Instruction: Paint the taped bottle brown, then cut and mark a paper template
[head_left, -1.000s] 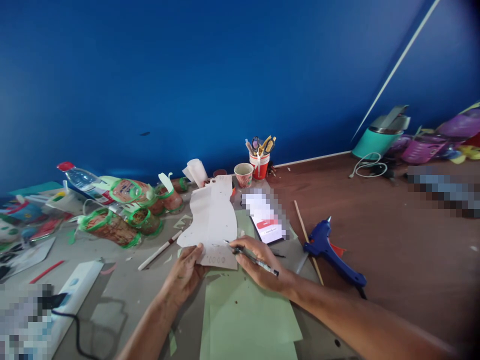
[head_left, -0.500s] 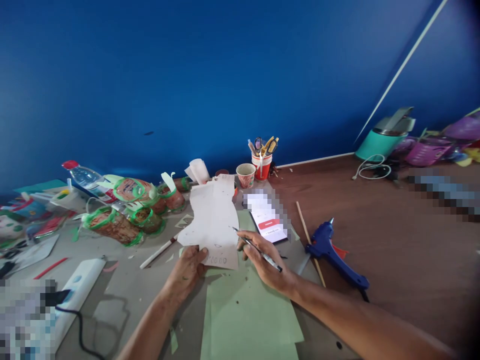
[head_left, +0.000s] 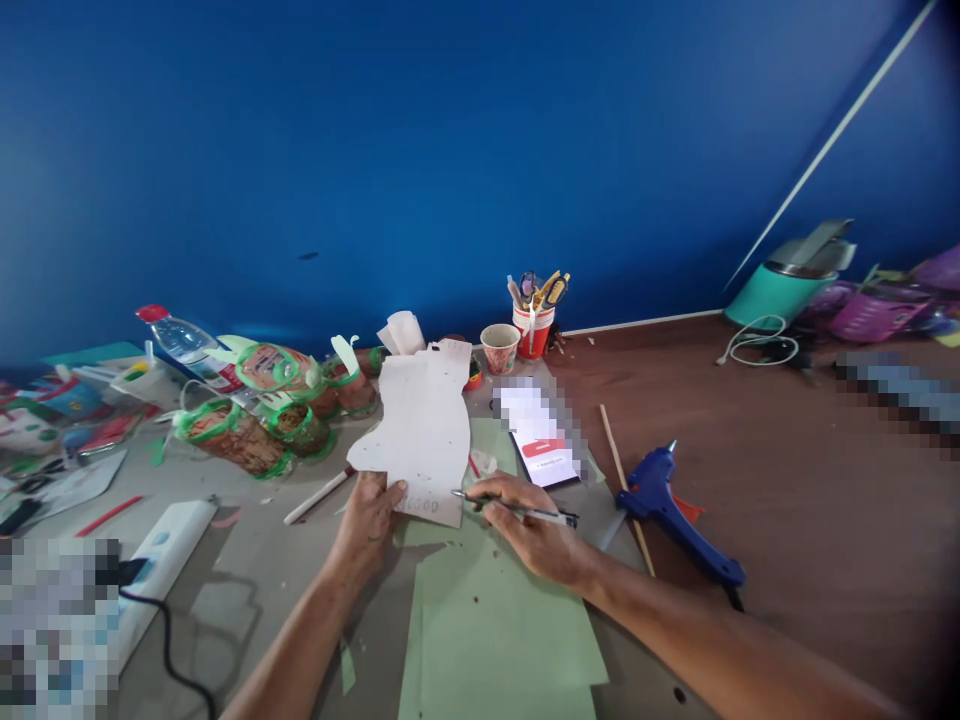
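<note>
My left hand grips the lower left edge of a white cut-out paper, thumb on top. A row of small round marks runs along the paper's bottom edge. My right hand holds a pen between thumb and fingers, its tip at the paper's lower right edge. Green sheets lie beneath and in front of the paper. A phone with a lit screen lies just beyond my right hand.
A blue glue gun and a thin stick lie at right. Beyond stand a patterned cup and a red cup of scissors. Green-rimmed brown pots, a bottle and a white power strip are at left.
The pen has tilted flatter, and its tip has moved down and left to the paper's lower edge. The white paper has shifted slightly left and turned a little. The camera view has shifted slightly.
</note>
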